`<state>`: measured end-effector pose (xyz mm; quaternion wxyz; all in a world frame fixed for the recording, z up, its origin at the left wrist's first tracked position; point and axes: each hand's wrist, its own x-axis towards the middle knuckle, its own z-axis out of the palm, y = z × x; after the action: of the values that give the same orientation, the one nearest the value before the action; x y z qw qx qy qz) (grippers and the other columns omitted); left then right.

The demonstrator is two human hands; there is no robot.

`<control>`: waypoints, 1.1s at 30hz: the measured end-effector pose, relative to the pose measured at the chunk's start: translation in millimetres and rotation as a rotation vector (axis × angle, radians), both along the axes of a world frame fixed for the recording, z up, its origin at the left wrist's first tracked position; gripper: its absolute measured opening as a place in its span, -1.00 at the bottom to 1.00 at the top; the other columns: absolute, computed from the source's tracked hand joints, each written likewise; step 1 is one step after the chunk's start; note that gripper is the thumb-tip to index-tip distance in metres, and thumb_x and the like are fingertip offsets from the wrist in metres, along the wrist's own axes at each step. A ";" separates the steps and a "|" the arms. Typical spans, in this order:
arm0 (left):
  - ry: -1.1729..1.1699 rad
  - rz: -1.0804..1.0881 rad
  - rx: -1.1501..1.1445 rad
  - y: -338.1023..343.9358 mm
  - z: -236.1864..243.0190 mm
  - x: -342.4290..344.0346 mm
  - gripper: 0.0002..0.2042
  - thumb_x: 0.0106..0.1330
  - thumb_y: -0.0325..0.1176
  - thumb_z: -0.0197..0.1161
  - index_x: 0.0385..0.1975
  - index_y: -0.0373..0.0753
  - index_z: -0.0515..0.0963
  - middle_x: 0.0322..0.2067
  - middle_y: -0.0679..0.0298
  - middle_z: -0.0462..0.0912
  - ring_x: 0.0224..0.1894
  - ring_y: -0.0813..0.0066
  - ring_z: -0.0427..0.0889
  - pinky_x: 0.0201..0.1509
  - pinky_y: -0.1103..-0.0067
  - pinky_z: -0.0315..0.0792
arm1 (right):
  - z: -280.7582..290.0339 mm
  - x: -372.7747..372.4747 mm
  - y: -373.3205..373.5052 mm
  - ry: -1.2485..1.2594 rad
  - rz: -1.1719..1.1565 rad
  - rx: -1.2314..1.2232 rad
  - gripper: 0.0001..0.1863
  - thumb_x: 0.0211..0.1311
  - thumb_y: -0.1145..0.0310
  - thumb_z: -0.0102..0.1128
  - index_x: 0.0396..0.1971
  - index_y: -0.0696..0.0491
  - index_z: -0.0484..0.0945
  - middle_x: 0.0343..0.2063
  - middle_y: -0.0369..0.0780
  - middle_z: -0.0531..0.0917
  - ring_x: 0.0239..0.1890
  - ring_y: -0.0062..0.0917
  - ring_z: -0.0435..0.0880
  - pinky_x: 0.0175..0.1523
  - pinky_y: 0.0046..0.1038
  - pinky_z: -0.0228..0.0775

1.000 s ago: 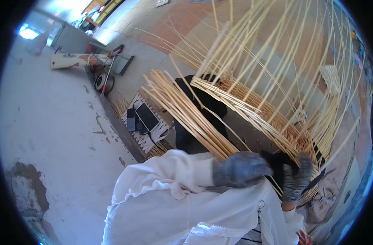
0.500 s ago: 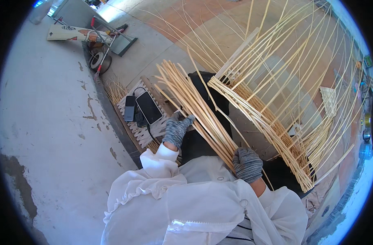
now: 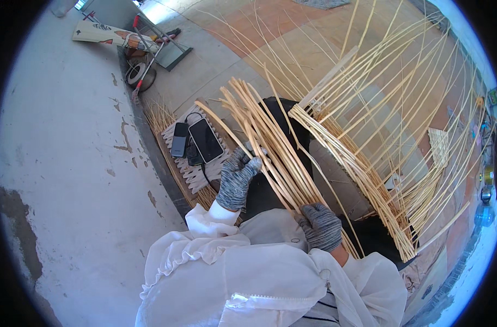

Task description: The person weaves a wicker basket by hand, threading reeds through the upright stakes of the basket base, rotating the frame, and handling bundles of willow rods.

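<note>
Left grip: our gloved left hand pinches an outer rod, its upper end splayed away from the rest.
Right grip: our gloved right hand is closed over the lower part of the rod bundle.
Bundle's lie: it slants from our white clothing forward and to the left, between our left hand and the basket.
Basket: unfinished, right of our bundle, with long pale stakes fanning up and outward.
Beside us, left: a phone and a smaller dark device lie on a white slatted mat.
Wall: white, its paint peeling in patches.
</note>
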<state>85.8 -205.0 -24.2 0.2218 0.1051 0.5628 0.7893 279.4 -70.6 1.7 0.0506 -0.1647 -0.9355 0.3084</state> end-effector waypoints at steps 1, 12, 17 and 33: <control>-0.011 0.008 -0.025 -1.4 -0.7 -0.9 -0.63 0.21 -0.43 0.20 0.02 -0.35 0.39 -0.28 0.19 0.61 -0.26 0.54 0.59 -0.22 0.69 0.48 | -2.1 1.2 -1.1 0.000 -0.003 0.003 -0.73 -0.06 0.30 0.29 -0.33 0.09 0.59 -0.34 -0.12 0.60 -0.29 -0.24 0.59 -0.17 -0.30 0.45; -0.152 0.254 -0.466 20.2 -48.8 -89.2 -0.54 0.02 -0.03 0.37 -0.31 -0.34 0.51 -0.49 0.24 0.56 -0.43 0.44 0.55 -0.34 0.59 0.45 | 13.9 -49.7 50.3 0.275 -0.256 0.001 -0.75 -0.01 0.40 0.21 -0.27 0.10 0.55 -0.42 -0.10 0.59 -0.42 -0.31 0.57 -0.29 -0.36 0.41; -0.239 0.126 -0.342 41.2 -66.2 -77.9 -0.37 -0.20 -0.27 0.55 -0.12 -0.48 0.45 -0.30 0.12 0.62 -0.30 0.40 0.59 -0.20 0.56 0.47 | -20.3 -86.4 42.1 -0.115 -0.251 -0.063 -0.63 -0.10 0.28 0.33 -0.26 0.13 0.54 -0.41 -0.09 0.60 -0.43 -0.35 0.57 -0.30 -0.43 0.41; -0.291 -0.076 0.306 -12.0 -38.8 -52.3 -0.39 -0.01 -0.45 0.33 0.09 -0.47 0.28 -0.06 -0.02 0.52 -0.03 0.19 0.55 0.02 0.40 0.50 | -39.6 -64.9 70.9 -0.039 -0.236 -0.534 -0.70 0.00 0.29 0.28 -0.32 0.19 0.57 -0.49 -0.09 0.61 -0.46 -0.39 0.56 -0.27 -0.41 0.41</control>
<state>33.4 -217.0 -62.9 0.3115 0.0437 0.3942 0.8635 214.4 0.3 -37.8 0.0228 -0.2858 -0.7964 0.5325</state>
